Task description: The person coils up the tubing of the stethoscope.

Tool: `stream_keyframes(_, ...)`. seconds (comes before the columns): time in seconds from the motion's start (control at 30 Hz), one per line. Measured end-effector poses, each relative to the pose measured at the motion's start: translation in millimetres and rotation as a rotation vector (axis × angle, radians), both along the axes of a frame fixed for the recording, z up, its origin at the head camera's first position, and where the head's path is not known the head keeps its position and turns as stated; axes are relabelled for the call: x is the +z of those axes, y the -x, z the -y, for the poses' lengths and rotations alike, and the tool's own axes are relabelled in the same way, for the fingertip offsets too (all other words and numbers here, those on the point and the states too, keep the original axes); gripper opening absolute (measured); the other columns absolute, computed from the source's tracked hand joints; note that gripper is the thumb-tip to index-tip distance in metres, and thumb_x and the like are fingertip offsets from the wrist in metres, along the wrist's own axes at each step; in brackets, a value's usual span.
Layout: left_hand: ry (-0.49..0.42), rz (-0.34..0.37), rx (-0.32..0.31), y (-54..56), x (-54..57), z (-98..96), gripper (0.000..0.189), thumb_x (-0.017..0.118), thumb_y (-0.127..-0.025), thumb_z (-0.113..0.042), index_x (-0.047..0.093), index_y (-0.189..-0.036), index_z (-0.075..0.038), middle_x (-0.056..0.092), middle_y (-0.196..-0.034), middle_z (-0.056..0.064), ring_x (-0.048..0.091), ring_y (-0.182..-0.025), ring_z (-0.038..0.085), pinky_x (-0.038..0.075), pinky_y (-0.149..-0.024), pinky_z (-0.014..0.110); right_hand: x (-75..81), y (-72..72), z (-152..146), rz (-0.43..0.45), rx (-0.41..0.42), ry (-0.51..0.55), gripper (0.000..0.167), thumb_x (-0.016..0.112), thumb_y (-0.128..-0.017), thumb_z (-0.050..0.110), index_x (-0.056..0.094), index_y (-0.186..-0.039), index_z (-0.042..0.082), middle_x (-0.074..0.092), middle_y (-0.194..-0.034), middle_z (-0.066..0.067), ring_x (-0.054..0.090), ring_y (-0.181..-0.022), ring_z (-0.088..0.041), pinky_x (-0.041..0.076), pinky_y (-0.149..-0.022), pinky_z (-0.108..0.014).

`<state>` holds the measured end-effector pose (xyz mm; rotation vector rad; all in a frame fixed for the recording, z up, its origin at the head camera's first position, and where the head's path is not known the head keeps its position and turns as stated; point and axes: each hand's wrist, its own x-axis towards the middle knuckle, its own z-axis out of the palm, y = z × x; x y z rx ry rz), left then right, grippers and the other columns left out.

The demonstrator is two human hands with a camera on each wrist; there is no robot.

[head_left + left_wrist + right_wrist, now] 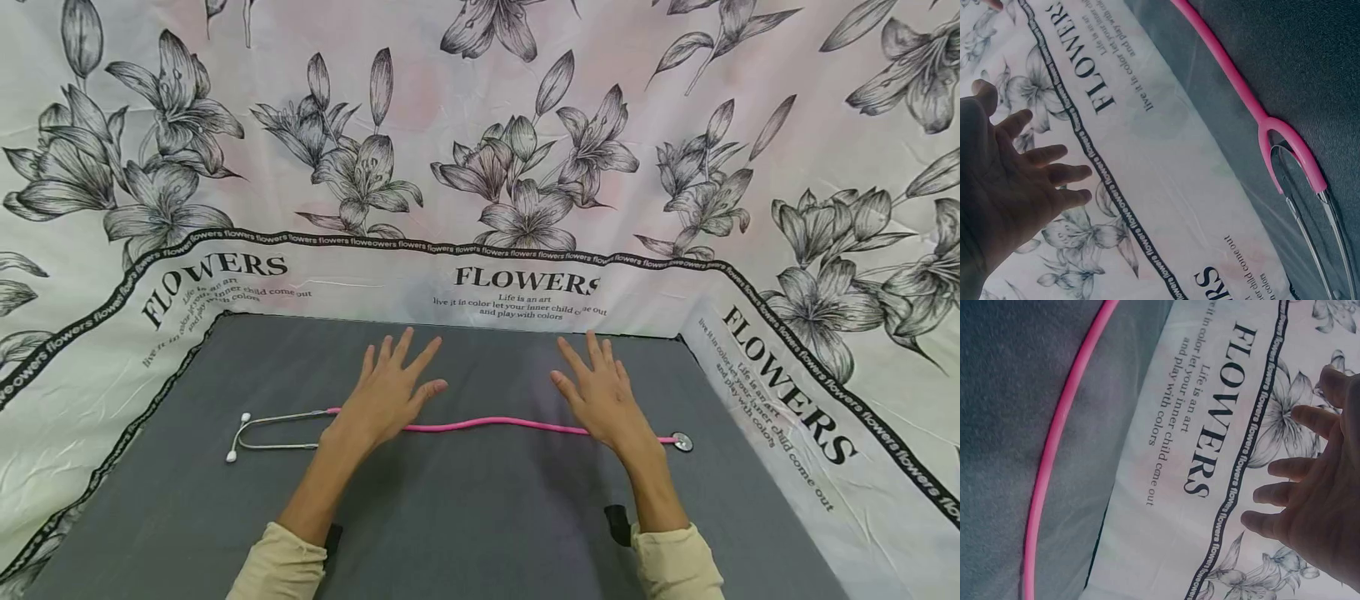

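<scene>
A stethoscope with pink tubing (495, 422) lies stretched out across the grey surface. Its metal earpieces with white tips (242, 433) point left, and the round chest piece (682, 442) is at the right end. Above the left part of the tubing, my left hand (381, 400) hovers with spread fingers. My right hand (606, 402) is likewise held above the tubing, near the chest piece, fingers spread. Both hands hold nothing. In the left wrist view the tubing's pink fork (1272, 128) shows apart from the hand; in the right wrist view the pink tube (1054, 437) is also apart.
A grey table surface (480, 508) lies under the stethoscope. White cloth printed with flowers and lettering (525, 287) rises behind it and along both sides. Dark straps (618, 525) show at the wrists by the cream sleeves (675, 562).
</scene>
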<state>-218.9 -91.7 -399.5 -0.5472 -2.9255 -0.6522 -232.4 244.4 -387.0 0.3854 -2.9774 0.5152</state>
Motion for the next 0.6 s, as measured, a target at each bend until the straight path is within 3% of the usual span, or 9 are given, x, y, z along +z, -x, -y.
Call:
stream_keyframes(0.17, 0.007, 0.005, 0.011, -5.0, 1.6, 4.1, 0.068, 0.047, -0.109, -0.05, 0.021, -0.167, -0.027, 0.012, -0.175, 0.023, 0.013, -0.159, 0.055, 0.007, -0.127, 0.07, -1.7, -0.8, 5, 0.006, 0.017, 0.015, 0.064, 0.038, -0.111, 0.052, 0.024, -0.167, 0.023, 0.001, -0.176, -0.023, -0.001, -0.162, -0.051, 0.008, -0.126, -0.072)
stream_keyframes(0.43, 0.007, 0.028, 0.02, -10.1, -0.6, 8.7, 0.071, 0.049, -0.107, -0.053, 0.023, -0.167, -0.027, 0.015, -0.174, 0.023, 0.014, -0.159, 0.055, 0.006, -0.127, 0.071, -3.1, -0.6, 22, -0.007, 0.088, 0.056, 0.062, 0.05, -0.11, 0.042, 0.032, -0.165, 0.021, 0.01, -0.174, -0.026, 0.006, -0.161, -0.051, 0.01, -0.126, -0.071)
stream_keyframes(0.53, 0.019, 0.031, 0.025, -12.0, -2.1, 11.0, 0.069, 0.052, -0.106, -0.051, 0.029, -0.166, -0.024, 0.025, -0.172, 0.023, 0.025, -0.157, 0.052, 0.012, -0.127, 0.07, -4.6, -0.8, 31, -0.013, 0.116, 0.042, 0.06, 0.053, -0.109, 0.038, 0.035, -0.164, 0.019, 0.019, -0.172, -0.028, 0.013, -0.159, -0.053, 0.015, -0.125, -0.072)
stream_keyframes(0.6, 0.03, -0.002, 0.049, -12.9, -4.4, 15.9, 0.067, 0.056, -0.105, -0.049, 0.037, -0.163, -0.021, 0.039, -0.166, 0.023, 0.041, -0.151, 0.049, 0.023, -0.125, 0.067, -5.5, -0.6, 38, -0.018, 0.145, 0.027, 0.06, 0.055, -0.109, 0.036, 0.038, -0.162, 0.016, 0.027, -0.169, -0.029, 0.021, -0.157, -0.054, 0.021, -0.123, -0.072)
